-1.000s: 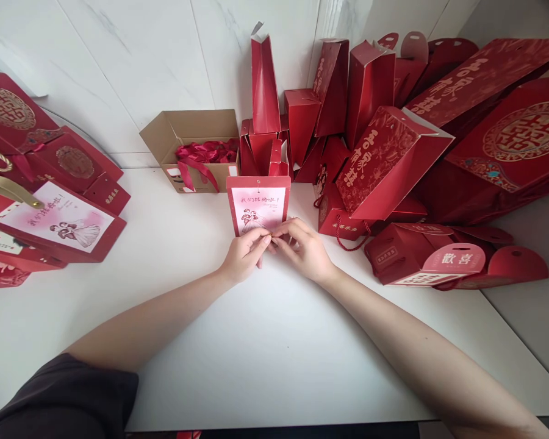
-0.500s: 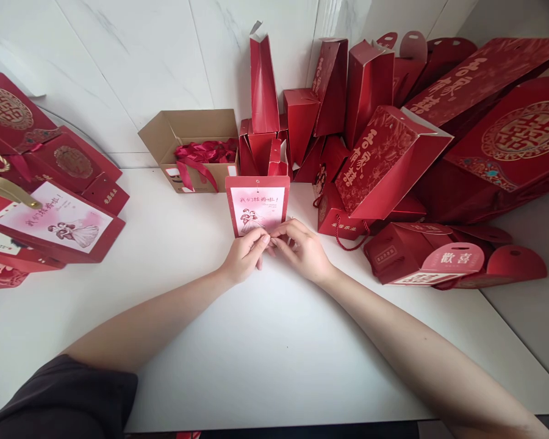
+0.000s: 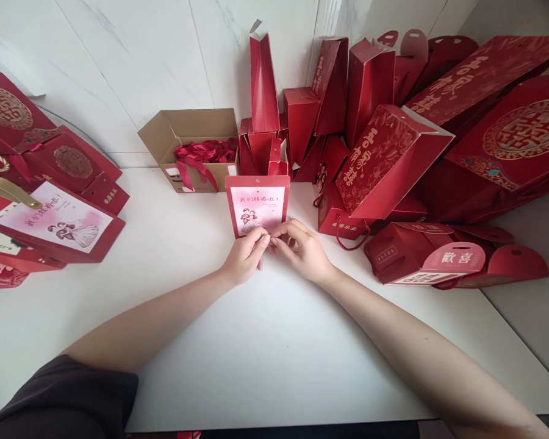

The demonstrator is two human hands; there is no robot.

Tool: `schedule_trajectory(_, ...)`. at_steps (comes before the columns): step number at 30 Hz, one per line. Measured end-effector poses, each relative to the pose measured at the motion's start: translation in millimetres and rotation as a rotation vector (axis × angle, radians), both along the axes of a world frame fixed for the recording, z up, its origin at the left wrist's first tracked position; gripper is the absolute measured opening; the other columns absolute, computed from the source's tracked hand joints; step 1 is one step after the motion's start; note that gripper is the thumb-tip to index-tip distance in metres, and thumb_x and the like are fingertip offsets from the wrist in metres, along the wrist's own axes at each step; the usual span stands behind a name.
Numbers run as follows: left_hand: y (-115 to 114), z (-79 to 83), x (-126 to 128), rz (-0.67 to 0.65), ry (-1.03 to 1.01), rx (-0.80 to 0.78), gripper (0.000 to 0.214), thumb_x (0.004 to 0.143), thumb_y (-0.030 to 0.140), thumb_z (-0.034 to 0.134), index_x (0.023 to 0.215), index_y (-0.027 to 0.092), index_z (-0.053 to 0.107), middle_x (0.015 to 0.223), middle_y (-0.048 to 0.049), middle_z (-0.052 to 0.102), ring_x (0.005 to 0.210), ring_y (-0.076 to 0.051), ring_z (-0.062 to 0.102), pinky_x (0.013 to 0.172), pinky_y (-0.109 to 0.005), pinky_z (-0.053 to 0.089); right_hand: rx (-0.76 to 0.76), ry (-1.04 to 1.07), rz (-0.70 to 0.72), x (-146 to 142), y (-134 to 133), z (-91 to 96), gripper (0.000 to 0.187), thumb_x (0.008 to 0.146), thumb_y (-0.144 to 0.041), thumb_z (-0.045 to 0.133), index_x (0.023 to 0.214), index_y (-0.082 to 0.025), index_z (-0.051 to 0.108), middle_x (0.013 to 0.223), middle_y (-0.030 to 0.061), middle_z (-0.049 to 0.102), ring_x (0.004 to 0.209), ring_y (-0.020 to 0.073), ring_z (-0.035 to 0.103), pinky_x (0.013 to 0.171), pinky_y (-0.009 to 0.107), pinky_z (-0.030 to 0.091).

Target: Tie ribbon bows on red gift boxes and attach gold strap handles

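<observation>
A red gift box (image 3: 258, 204) with a pink-and-white front, printed with a drawn couple and Chinese writing, stands upright on the white table. Both hands meet at its lower front edge and cover part of it. My left hand (image 3: 246, 255) is closed, its thumb and fingertips pinched together. Fingertip to fingertip with it, my right hand (image 3: 302, 249) is pinched as well. Whatever lies between the fingertips is too small and hidden to name.
Behind the red box stands an open cardboard box (image 3: 196, 180) of dark red ribbon (image 3: 205, 151). Red gift boxes (image 3: 388, 164) crowd the right and back. More boxes, one with a gold handle (image 3: 10, 190), stand at the left. A tiled wall (image 3: 137, 55) closes the back.
</observation>
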State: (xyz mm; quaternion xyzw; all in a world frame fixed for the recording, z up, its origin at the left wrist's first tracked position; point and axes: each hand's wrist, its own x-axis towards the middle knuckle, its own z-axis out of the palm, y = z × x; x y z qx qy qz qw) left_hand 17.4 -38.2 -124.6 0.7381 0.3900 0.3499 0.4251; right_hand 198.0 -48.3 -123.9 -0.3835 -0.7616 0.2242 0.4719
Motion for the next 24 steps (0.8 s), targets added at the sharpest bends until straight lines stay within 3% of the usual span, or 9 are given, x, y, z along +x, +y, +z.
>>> schedule_trajectory(14, -4, -2.4, 0, 0.042, 0.163, 0.134, 0.028, 0.102, 0.038, 0.030, 0.088, 0.020, 0.046, 0.067, 0.0044, 0.061, 0.045, -0.007, 0.051, 0.054, -0.022, 0.042, -0.009, -0.010, -0.046, -1, -2, -0.8, 0.006, 0.091, -0.020, 0.056, 0.088, -0.021, 0.060, 0.087, 0.0025, 0.063, 0.077, 0.0144, 0.059, 0.067, 0.028, 0.050)
schedule_trajectory(24, -4, -3.8, -2, -0.032, 0.223, 0.171, 0.026, 0.102, 0.035, 0.026, 0.089, 0.021, 0.045, 0.071, 0.0041, 0.060, 0.045, -0.007, 0.050, 0.055, -0.022, 0.043, -0.014, -0.075, 0.081, 9, 3, 9.1, 0.009, 0.093, -0.020, 0.053, 0.086, -0.020, 0.059, 0.083, 0.0028, 0.062, 0.074, 0.0149, 0.057, 0.065, 0.028, 0.047)
